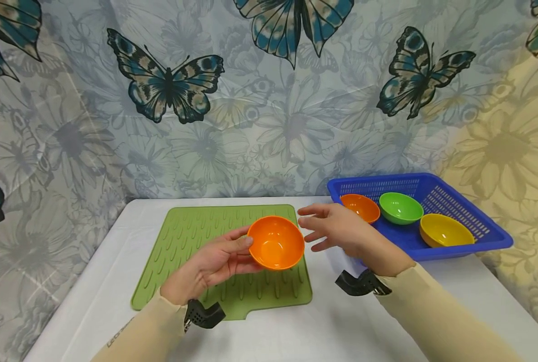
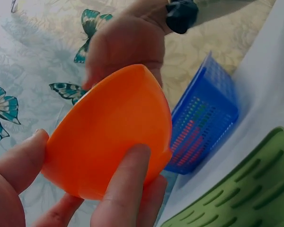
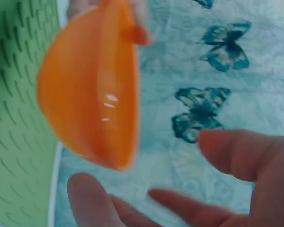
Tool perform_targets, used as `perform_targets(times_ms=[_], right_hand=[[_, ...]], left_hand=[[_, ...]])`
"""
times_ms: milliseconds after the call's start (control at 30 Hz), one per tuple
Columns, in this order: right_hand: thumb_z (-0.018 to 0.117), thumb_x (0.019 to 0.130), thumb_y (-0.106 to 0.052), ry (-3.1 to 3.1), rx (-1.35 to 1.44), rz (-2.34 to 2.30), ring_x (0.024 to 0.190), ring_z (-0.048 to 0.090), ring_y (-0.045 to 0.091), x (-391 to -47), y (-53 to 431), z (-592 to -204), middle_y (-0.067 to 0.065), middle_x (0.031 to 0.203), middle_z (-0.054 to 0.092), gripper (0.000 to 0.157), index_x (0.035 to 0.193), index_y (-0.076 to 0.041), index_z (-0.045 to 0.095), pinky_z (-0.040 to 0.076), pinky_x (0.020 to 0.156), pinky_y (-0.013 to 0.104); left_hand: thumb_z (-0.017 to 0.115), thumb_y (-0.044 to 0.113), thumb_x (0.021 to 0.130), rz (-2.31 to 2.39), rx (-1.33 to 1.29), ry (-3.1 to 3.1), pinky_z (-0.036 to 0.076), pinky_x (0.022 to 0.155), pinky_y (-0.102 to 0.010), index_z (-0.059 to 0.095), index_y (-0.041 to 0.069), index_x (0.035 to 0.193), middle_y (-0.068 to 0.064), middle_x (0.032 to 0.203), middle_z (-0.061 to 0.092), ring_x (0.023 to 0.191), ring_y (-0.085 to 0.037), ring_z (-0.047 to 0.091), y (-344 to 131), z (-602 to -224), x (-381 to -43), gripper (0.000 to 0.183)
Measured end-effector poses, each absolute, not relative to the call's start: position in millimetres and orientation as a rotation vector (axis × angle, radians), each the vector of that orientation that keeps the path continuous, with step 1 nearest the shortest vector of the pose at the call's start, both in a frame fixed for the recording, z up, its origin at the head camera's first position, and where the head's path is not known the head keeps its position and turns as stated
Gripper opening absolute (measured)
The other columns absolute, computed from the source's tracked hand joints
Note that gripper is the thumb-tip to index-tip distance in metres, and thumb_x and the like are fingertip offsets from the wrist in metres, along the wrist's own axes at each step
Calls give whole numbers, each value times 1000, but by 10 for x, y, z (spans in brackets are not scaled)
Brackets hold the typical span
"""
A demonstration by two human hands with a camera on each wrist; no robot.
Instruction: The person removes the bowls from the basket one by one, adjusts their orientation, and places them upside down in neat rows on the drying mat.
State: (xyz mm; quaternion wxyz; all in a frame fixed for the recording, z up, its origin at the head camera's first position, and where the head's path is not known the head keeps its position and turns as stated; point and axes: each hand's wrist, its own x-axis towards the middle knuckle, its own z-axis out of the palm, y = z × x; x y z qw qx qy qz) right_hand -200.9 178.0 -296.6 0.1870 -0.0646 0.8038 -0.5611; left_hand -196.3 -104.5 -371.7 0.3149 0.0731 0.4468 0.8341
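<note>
My left hand grips an orange bowl by its left side, thumb at the rim and fingers under the outer wall. The bowl is tilted so its inside faces the head camera, held over the green mat. In the left wrist view the orange bowl shows its outer wall with fingers spread against it. My right hand is just right of the bowl, fingers parted and holding nothing. In the right wrist view a gap separates the right hand's fingers from the bowl.
A blue basket stands at the right on the white table. In it sit another orange bowl, a green bowl and a yellow bowl. A butterfly-patterned cloth hangs behind the table.
</note>
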Motion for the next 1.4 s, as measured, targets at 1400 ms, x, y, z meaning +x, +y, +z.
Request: perform_targets(times_ms=[1400], right_hand=[[43, 98, -65, 1223, 84, -2151, 121, 56, 41, -2002, 1939, -3261, 36, 138, 45, 102, 146, 21, 17, 42, 104, 45]], left_hand=[[82, -4, 78, 1244, 1384, 2841, 51, 96, -42, 71, 19, 127, -6, 149, 47, 131, -32, 48, -911, -3609, -1788, 56]])
